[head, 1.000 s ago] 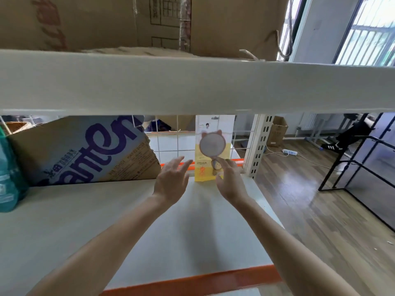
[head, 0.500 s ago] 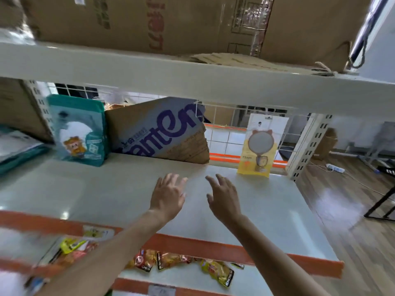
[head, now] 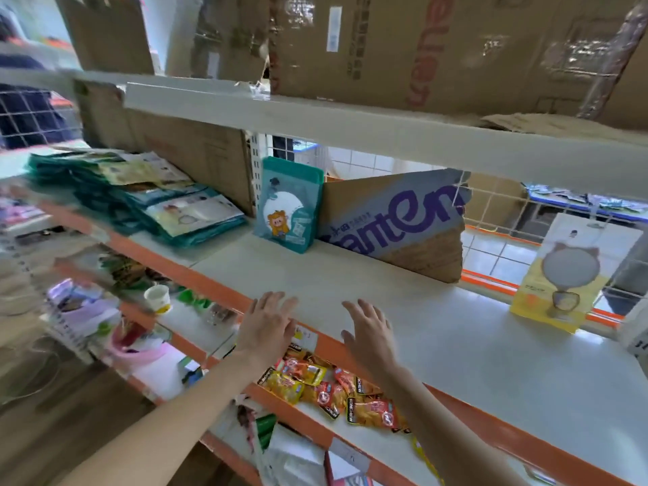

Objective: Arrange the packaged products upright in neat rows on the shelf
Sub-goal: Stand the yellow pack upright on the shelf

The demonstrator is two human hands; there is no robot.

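Packets point(head: 147, 201) lie flat in a loose heap at about ten o'clock on the shelf point(head: 438, 345), and they are what must be stood up next. In the head view — the only one — two packets already stand upright: a teal packet point(head: 287, 208) at twelve o'clock, leaning against a cardboard box point(head: 392, 222), and a yellow packet point(head: 568, 275) at two o'clock against the wire back. The heap looks like thin glossy pouches: light, flat, bendy and likely slippery, so they would probably slide off each other and flop unless propped. A hold on the side edges, near the stiffer sealed top, seems best. The left hand point(head: 266, 326) and right hand point(head: 368, 331) hover at the shelf's orange front edge, fingers spread wide and holding nothing. The shelf is smooth pale metal, hard and slick — little grip for a pouch base. Snack sachets point(head: 333, 391) lie scattered on the shelf below.
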